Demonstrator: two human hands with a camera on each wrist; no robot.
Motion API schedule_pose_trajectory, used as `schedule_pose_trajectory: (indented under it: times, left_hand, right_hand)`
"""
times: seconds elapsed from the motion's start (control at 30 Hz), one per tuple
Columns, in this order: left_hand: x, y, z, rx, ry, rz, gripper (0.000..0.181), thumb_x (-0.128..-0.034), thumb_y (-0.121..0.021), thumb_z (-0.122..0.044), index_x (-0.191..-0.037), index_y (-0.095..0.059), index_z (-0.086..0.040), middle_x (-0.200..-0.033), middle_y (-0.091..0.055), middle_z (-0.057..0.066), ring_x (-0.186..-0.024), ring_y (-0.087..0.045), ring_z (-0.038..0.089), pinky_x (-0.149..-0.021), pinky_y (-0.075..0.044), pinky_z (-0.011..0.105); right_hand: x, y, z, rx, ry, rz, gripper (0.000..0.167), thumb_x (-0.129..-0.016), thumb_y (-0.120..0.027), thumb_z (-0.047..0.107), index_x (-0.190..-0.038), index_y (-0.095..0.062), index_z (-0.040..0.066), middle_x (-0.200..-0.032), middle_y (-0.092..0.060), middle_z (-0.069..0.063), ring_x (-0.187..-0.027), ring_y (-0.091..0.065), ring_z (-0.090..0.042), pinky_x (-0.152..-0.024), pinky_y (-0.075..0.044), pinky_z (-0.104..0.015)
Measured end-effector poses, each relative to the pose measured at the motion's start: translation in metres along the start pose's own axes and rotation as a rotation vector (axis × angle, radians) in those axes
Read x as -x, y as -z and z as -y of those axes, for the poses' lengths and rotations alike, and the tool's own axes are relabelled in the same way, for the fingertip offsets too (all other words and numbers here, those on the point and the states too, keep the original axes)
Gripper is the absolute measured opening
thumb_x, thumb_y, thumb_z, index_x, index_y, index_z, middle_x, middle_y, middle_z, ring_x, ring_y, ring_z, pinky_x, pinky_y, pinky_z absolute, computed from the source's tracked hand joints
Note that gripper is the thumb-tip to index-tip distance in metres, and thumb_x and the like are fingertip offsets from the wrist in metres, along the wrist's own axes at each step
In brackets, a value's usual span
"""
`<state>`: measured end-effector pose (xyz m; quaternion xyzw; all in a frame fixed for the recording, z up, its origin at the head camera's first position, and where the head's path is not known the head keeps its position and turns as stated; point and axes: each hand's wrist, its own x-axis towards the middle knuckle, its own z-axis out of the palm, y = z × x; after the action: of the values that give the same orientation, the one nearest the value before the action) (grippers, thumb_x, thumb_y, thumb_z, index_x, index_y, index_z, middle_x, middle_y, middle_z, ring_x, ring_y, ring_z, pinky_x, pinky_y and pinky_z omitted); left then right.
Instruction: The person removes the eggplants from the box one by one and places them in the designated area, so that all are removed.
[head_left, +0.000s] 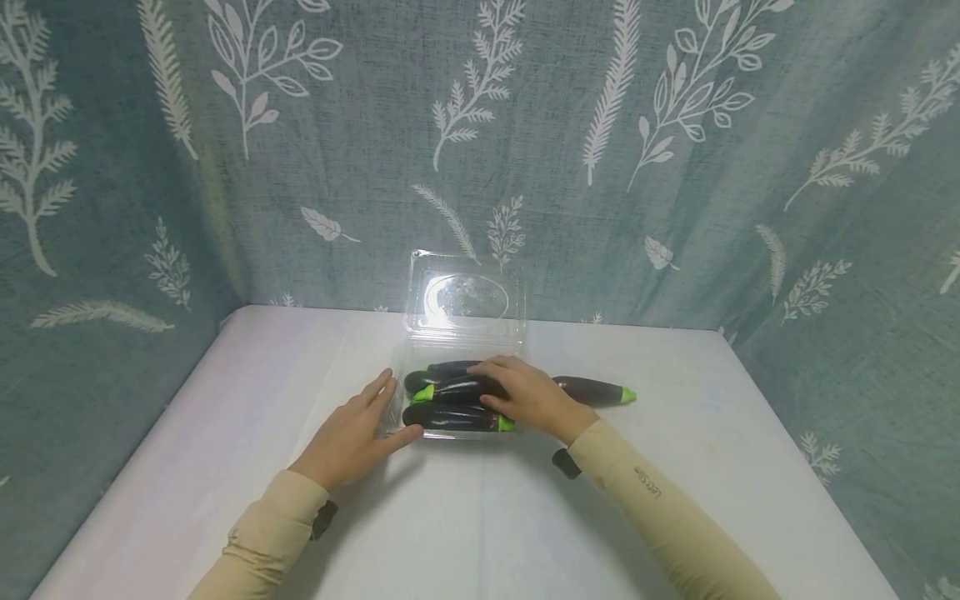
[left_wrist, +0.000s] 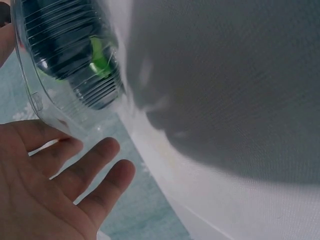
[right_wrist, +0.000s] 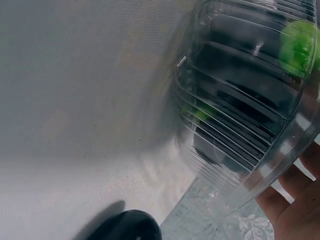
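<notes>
Your left hand [head_left: 352, 437] spread loosely beside a clear ribbed plastic hinged box [head_left: 467, 310], your right hand [head_left: 532, 395] grasping a glossy dark-purple green-capped eggplant [head_left: 459, 389] among others inside.

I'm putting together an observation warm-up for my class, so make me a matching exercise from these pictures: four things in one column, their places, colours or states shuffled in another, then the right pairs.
Column one
1. Rectangular clear plastic lid
2. Rightmost long, dark, green-capped eggplant
3. Hanging printed fabric
4. Long cloth sleeve on the right arm

Column two
A. Plain beige with small dark lettering
B. On the white cloth-like tabletop, outside the ribbed clear plastic container
C. Raised open at the container's far side
D. Grey-green with white leaf sprays

Right pairs: 1-C, 2-B, 3-D, 4-A
</notes>
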<state>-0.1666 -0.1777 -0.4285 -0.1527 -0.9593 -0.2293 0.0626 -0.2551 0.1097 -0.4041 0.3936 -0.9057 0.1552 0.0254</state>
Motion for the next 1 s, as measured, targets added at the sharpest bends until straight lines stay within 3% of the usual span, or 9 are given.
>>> schedule_pose_trajectory:
  times: [0.67, 1.0]
  left_hand:
    - [0.0, 0.001, -0.002, -0.006, 0.003, 0.005, 0.094, -0.0943, -0.06, -0.063, -0.153, -0.037, 0.007, -0.162, -0.031, 0.021, -0.138, -0.043, 0.047, -0.11, -0.039, 0.059]
    - [0.0, 0.002, -0.002, -0.007, 0.002, 0.004, 0.093, -0.0937, -0.061, -0.062, -0.151, -0.039, 0.008, -0.161, -0.033, 0.021, -0.137, -0.044, 0.047, -0.109, -0.04, 0.059]
  right_hand:
    - [0.001, -0.001, -0.002, 0.018, 0.016, -0.039, 0.045, -0.096, -0.073, 0.025, -0.139, -0.062, 0.018, -0.136, -0.063, -0.004, -0.127, -0.057, -0.021, -0.107, -0.047, -0.039]
    - [0.003, 0.009, -0.003, -0.023, -0.032, -0.081, 0.045, -0.096, -0.073, 0.027, -0.139, -0.061, 0.022, -0.138, -0.061, -0.003, -0.13, -0.055, -0.021, -0.109, -0.045, -0.04]
